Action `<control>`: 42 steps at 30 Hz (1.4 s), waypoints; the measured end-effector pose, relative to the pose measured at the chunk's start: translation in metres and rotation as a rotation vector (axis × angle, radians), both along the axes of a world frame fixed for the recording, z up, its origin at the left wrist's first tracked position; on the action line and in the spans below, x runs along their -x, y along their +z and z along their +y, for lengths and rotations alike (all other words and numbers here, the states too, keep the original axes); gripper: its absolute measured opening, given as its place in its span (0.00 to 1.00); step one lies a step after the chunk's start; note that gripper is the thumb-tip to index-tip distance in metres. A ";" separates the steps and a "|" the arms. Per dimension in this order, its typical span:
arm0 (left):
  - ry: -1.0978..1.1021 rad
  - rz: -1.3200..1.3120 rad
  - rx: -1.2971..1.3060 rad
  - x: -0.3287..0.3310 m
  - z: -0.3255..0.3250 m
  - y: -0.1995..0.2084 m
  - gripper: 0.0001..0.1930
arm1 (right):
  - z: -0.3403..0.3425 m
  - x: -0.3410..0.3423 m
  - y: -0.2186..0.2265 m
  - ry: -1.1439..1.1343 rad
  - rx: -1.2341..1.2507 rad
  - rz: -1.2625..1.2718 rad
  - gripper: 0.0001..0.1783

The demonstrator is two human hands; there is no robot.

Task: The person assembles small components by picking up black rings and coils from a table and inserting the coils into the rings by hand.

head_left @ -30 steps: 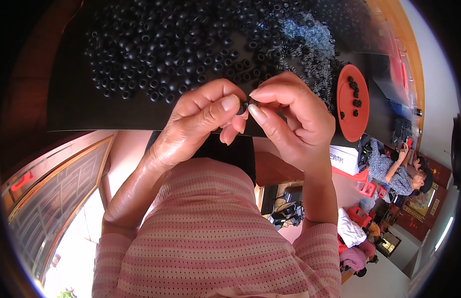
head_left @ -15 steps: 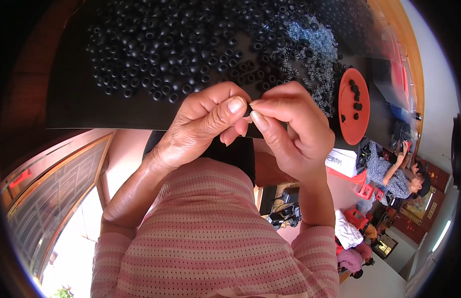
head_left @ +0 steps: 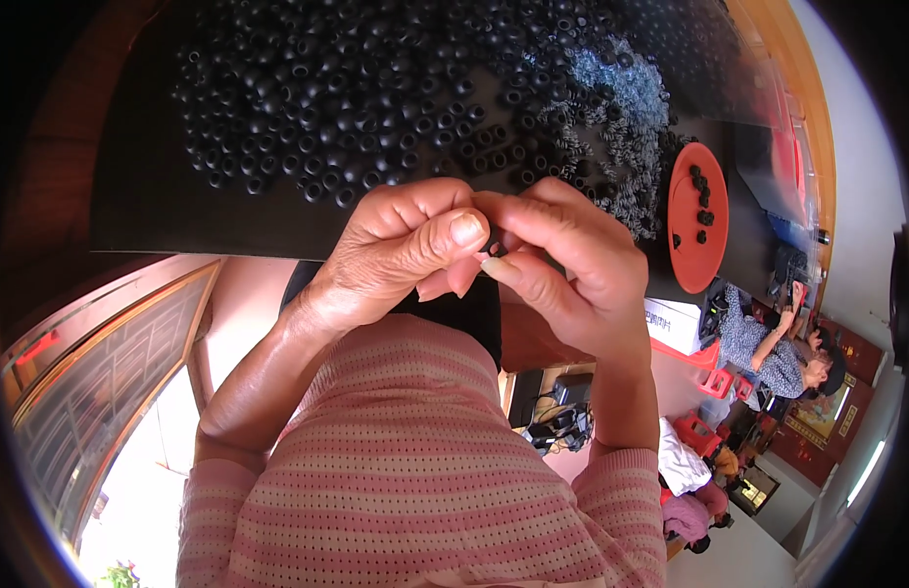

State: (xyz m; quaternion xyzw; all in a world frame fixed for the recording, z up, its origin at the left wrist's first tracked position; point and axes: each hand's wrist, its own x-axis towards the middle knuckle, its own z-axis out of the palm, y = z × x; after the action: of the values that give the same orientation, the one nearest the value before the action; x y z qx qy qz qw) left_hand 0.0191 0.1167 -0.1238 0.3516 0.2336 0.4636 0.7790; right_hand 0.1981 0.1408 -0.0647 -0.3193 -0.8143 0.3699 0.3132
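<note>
Fingertips meet above the near edge of a dark table as a person in a pink striped top works bare-handed. The left hand is partly curled, its thumb pressed along the bent forefinger, other fingertips showing below. The right hand reaches across from the other side, forefinger stretched to the left fingertips, thumb lower and a little apart from it, its tip close against the left hand's fingers. Whether the two hands pinch anything cannot be told: a dark patch shows in the gap between them, too small and covered to identify, and no direction or long axis can be read from it.

Beyond the left hand spreads a broad heap of small black hollow pieces, well within the table. They lie at mixed angles with no shared axis; many along the near fringe turn round openings up toward the person. Beyond the right hand lie small silvery coiled pieces, with a pale bluish, glinting cluster farther out. To the right of the right hand, an orange-red oval plate carries several black pieces, most in a rough line running away from the person, one set apart on the plate's side nearer the hand.
</note>
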 end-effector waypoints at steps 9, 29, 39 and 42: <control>-0.088 0.022 0.063 0.007 0.002 0.009 0.18 | -0.002 0.003 0.000 -0.003 -0.087 0.043 0.13; -0.128 0.052 0.076 0.006 0.003 0.010 0.19 | -0.001 0.001 -0.004 0.028 -0.143 0.045 0.14; -0.159 0.102 0.063 0.007 0.010 0.014 0.19 | 0.000 0.002 -0.009 0.043 -0.232 0.053 0.14; -0.176 0.100 0.056 0.008 0.009 0.016 0.19 | -0.002 0.002 -0.008 0.042 -0.254 0.038 0.14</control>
State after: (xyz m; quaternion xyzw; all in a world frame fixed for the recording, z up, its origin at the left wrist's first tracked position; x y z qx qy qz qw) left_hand 0.0111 0.1256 -0.1078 0.3715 0.2535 0.3685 0.8136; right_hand 0.1962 0.1391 -0.0728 -0.2527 -0.8550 0.2765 0.3587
